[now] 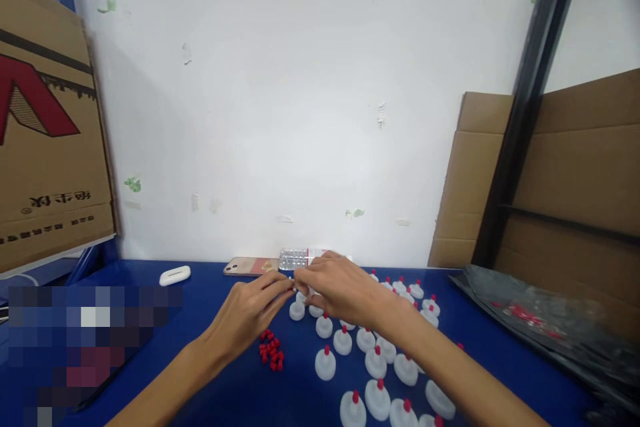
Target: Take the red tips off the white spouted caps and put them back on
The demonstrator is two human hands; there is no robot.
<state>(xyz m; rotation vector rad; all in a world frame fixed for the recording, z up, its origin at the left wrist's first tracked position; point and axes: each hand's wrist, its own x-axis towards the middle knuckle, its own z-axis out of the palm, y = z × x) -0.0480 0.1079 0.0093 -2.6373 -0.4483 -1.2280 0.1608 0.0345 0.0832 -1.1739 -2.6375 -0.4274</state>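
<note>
My left hand (247,303) and my right hand (336,285) meet fingertip to fingertip over the blue table (210,313). Both are closed in a pinch around something small and whitish, mostly hidden by the fingers. Beneath and right of my right hand stand many translucent white rounded bottles (325,365) with red tips. A couple of similar white pieces (297,311) just under the fingertips show no red tip that I can see. Below my left hand lies a loose heap of small red caps (271,351).
A phone (250,266) and a clear plastic bottle (294,259) lie by the wall. A white case (175,275) is at left. A dark plastic bag (540,320) with red pieces lies at right. Cardboard boxes (50,167) flank both sides.
</note>
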